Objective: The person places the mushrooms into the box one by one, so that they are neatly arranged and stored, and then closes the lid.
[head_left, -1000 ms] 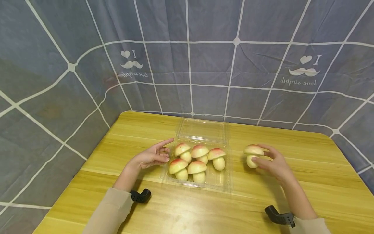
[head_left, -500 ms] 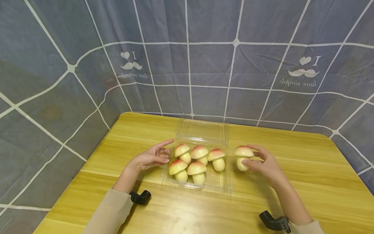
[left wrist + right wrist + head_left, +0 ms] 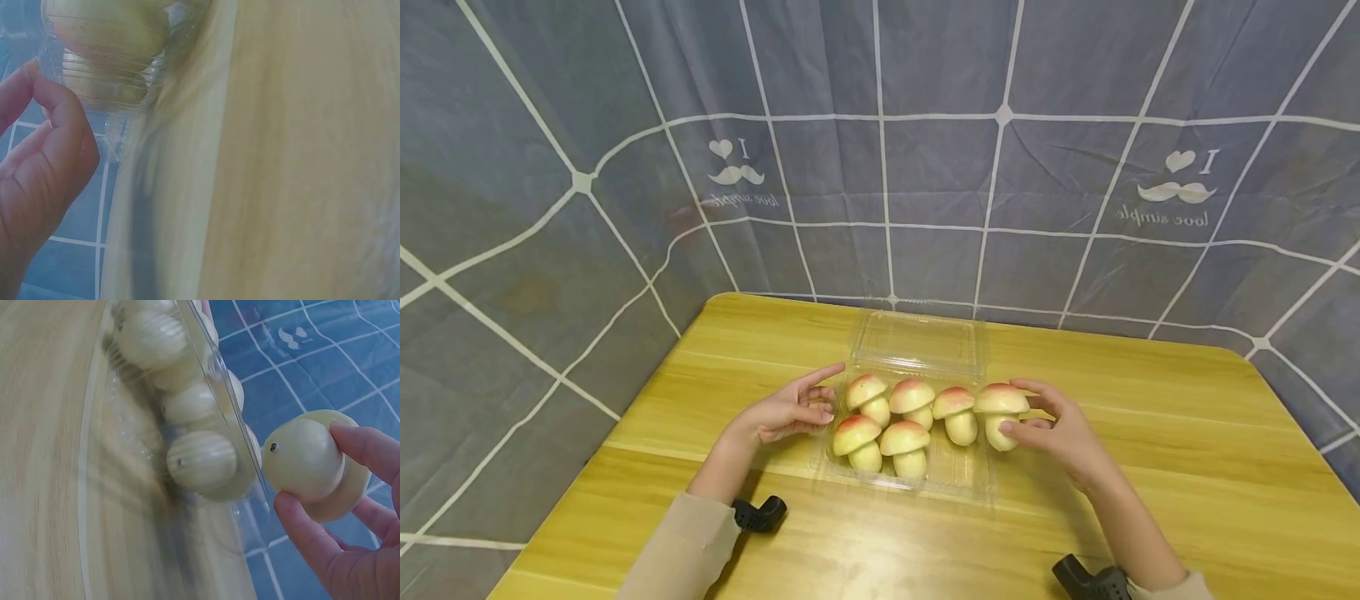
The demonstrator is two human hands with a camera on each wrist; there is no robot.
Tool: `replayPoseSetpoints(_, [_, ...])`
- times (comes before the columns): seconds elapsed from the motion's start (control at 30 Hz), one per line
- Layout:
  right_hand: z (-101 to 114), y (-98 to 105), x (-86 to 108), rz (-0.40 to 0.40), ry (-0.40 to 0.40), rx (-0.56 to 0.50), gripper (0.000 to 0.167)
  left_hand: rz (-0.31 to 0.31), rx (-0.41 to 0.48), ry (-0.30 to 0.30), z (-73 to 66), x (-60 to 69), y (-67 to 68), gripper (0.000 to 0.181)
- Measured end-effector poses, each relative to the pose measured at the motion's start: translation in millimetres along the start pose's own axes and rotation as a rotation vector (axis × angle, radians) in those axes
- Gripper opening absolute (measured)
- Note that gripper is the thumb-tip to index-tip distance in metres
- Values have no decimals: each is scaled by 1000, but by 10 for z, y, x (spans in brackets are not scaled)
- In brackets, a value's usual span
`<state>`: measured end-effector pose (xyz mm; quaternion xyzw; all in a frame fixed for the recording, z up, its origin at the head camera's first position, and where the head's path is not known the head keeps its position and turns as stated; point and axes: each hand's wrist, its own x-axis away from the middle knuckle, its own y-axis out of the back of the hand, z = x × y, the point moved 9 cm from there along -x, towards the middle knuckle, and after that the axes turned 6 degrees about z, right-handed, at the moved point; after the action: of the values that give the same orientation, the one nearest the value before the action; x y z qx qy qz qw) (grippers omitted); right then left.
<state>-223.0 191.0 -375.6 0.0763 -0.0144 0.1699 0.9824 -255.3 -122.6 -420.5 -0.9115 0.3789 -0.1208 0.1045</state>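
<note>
My right hand (image 3: 1060,433) pinches a pale yellow, mushroom-shaped piece (image 3: 1000,400) with a pinkish cap, thumb on its stem and fingers behind. It is at the right wall of the clear plastic box (image 3: 958,475); in the right wrist view, this piece (image 3: 306,459) appears at the outer side of the wall. Several similar mushroom pieces (image 3: 905,442) lie inside the box, red-tinged caps toward the back. At the box's left side is my left hand (image 3: 786,408), index finger stretched out along the edge; in the left wrist view its fingertips meet the plastic.
The box's hinged lid (image 3: 917,342) lies folded back toward the curtain. A wood-grain table (image 3: 880,542) carries everything. Behind and to the left hangs a grey-blue curtain (image 3: 940,175) with white lines. Black wrist mounts (image 3: 760,515) sit on both wrists.
My right hand has carried its mushroom piece leftward, from out on the right to the box's right wall. The left hand stays at the box's left side. The view has tilted slightly upward.
</note>
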Motion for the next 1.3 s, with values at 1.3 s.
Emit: replayPoseSetpoints(1.3, [100, -460, -41, 133, -8, 44, 62, -4, -17, -14, 1, -4, 14, 82])
